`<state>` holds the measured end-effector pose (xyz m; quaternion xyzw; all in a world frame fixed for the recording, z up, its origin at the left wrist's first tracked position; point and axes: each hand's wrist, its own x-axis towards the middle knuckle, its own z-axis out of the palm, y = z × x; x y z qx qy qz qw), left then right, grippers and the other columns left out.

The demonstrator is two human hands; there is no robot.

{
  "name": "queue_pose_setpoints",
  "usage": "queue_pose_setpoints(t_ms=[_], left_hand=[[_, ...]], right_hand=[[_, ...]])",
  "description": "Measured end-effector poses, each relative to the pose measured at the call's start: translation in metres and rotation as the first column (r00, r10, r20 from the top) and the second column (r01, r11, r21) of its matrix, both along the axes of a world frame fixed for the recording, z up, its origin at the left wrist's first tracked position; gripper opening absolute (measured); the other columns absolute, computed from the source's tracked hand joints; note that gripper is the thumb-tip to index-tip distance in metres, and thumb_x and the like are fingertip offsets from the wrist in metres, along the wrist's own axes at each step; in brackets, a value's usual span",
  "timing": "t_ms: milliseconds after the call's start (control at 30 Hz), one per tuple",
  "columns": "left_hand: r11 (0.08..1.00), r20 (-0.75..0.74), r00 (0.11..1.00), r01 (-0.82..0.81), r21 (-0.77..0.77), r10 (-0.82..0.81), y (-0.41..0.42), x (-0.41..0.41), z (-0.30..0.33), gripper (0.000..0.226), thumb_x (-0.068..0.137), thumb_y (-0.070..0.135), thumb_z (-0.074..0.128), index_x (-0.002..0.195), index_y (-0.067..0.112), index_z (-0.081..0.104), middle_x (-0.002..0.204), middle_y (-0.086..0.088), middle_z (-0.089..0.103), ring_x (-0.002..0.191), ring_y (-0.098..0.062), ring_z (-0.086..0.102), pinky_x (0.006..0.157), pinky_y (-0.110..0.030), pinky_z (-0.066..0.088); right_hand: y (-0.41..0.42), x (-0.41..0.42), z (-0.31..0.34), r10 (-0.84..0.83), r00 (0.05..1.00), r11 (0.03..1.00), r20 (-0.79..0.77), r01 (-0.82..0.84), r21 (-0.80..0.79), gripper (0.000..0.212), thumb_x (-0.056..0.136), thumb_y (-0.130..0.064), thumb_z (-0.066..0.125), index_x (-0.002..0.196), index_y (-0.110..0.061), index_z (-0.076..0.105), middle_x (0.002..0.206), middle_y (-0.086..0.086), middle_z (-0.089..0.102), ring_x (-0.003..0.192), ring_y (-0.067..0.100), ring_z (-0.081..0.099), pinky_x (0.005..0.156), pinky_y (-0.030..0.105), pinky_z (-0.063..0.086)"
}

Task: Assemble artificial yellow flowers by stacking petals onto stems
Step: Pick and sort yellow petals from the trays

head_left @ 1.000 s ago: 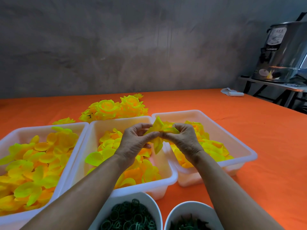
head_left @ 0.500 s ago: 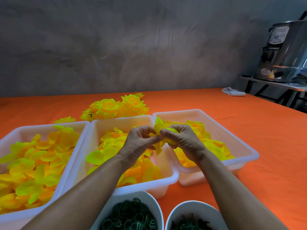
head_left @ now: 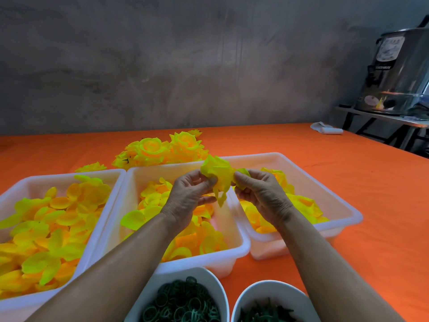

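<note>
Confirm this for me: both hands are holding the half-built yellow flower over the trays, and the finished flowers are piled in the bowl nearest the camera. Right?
Not quite. In the head view the finished flowers lie on the orange tablecloth behind the trays, not in a bowl. The near bowl holds green rings. The left hand and right hand do hold the half-built flower.

A mottled grey wall (head_left: 185, 66) rises behind the orange-covered table (head_left: 348, 194); a steel urn (head_left: 399, 73) stands right.
</note>
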<state>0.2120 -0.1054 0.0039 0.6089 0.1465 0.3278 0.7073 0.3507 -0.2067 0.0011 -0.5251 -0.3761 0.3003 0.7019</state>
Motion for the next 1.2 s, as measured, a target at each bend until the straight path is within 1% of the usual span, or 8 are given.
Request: queue_pose_setpoints(t_ms=[133, 267, 567, 667, 767, 900, 1033, 1200], left_hand=[[1.000, 0.016, 1.000, 0.023, -0.020, -0.022, 0.000, 0.000, 0.000, 0.027, 0.074, 0.019, 0.064, 0.101, 0.015, 0.066, 0.094, -0.005, 0.071, 0.081, -0.018, 0.068, 0.069, -0.031, 0.057], [0.999, 0.029, 0.999, 0.044, -0.030, -0.044, -0.001, 0.001, 0.000, 0.020, 0.084, 0.011, 0.059, 0.103, 0.014, 0.065, 0.098, -0.007, 0.070, 0.085, -0.020, 0.068, 0.072, -0.034, 0.057], [0.996, 0.072, 0.996, 0.050, -0.075, -0.045, 0.000, 0.002, 0.001, 0.018, 0.090, 0.010, 0.053, 0.105, 0.013, 0.062, 0.102, -0.009, 0.068, 0.089, -0.024, 0.069, 0.073, -0.033, 0.057], [0.993, 0.082, 0.994, 0.075, -0.095, -0.068, 0.000, 0.002, 0.001, 0.020, 0.090, 0.010, 0.053, 0.107, 0.011, 0.061, 0.100, -0.009, 0.070, 0.082, -0.022, 0.071, 0.068, -0.031, 0.058], [0.992, 0.078, 0.994, 0.084, -0.089, -0.077, -0.001, 0.002, 0.001, 0.024, 0.090, 0.010, 0.052, 0.112, 0.007, 0.059, 0.102, -0.014, 0.068, 0.079, -0.022, 0.071, 0.065, -0.029, 0.057], [0.995, 0.061, 0.997, 0.061, -0.078, -0.057, -0.001, 0.002, 0.001, 0.020, 0.089, 0.010, 0.054, 0.108, 0.007, 0.060, 0.105, -0.021, 0.063, 0.081, -0.028, 0.067, 0.063, -0.025, 0.057], [0.997, 0.041, 0.998, 0.048, -0.065, -0.045, 0.000, 0.003, 0.001, 0.019, 0.091, 0.007, 0.054, 0.108, 0.005, 0.060, 0.108, -0.025, 0.057, 0.094, -0.037, 0.055, 0.063, -0.024, 0.058], [0.995, 0.090, 0.996, 0.010, -0.099, -0.001, 0.002, 0.004, 0.002, 0.031, 0.092, 0.005, 0.051, 0.121, -0.005, 0.052, 0.104, -0.024, 0.053, 0.090, -0.034, 0.051, 0.061, -0.024, 0.057]], right_hand=[[0.000, 0.000, 0.001, -0.100, 0.995, 0.995, -0.017, 0.100, 0.020, 0.010, 0.086, -0.012, 0.063, 0.076, -0.011, 0.066, 0.058, -0.003, 0.062, 0.047, 0.006, 0.053, 0.050, 0.018, 0.048], [0.001, -0.003, 0.002, -0.143, 0.990, 0.989, -0.022, 0.143, 0.027, 0.015, 0.087, -0.010, 0.063, 0.072, -0.011, 0.064, 0.056, -0.003, 0.059, 0.045, 0.005, 0.049, 0.048, 0.017, 0.046], [0.002, 0.007, 0.001, -0.460, 0.882, 0.881, -0.097, 0.468, 0.073, 0.028, 0.089, -0.009, 0.062, 0.063, -0.011, 0.052, 0.050, -0.003, 0.043, 0.036, 0.002, 0.033, 0.037, 0.015, 0.030], [0.002, 0.009, -0.002, -0.576, 0.817, 0.817, 0.009, 0.575, 0.035, 0.032, 0.087, -0.015, 0.066, 0.060, -0.009, 0.050, 0.054, 0.005, 0.041, 0.040, 0.010, 0.035, 0.041, 0.023, 0.032], [0.003, 0.011, -0.006, -0.656, 0.715, 0.729, 0.241, 0.683, -0.044, 0.036, 0.080, -0.023, 0.074, 0.066, 0.004, 0.056, 0.062, 0.012, 0.045, 0.059, 0.023, 0.039, 0.058, 0.042, 0.041], [0.004, 0.011, -0.006, -0.635, 0.650, 0.640, 0.417, 0.745, -0.187, 0.019, 0.068, -0.019, 0.076, 0.081, -0.009, 0.066, 0.074, 0.006, 0.059, 0.074, 0.025, 0.054, 0.069, 0.033, 0.043], [0.003, 0.013, -0.004, -0.640, 0.628, 0.584, 0.443, 0.772, -0.251, 0.026, 0.071, -0.006, 0.068, 0.096, -0.015, 0.068, 0.082, 0.005, 0.060, 0.088, 0.028, 0.060, 0.075, 0.028, 0.044], [0.002, 0.013, -0.003, -0.650, 0.583, 0.502, 0.487, 0.811, -0.300, 0.031, 0.074, -0.003, 0.058, 0.100, -0.017, 0.069, 0.099, 0.010, 0.067, 0.097, 0.029, 0.060, 0.071, 0.023, 0.036]])
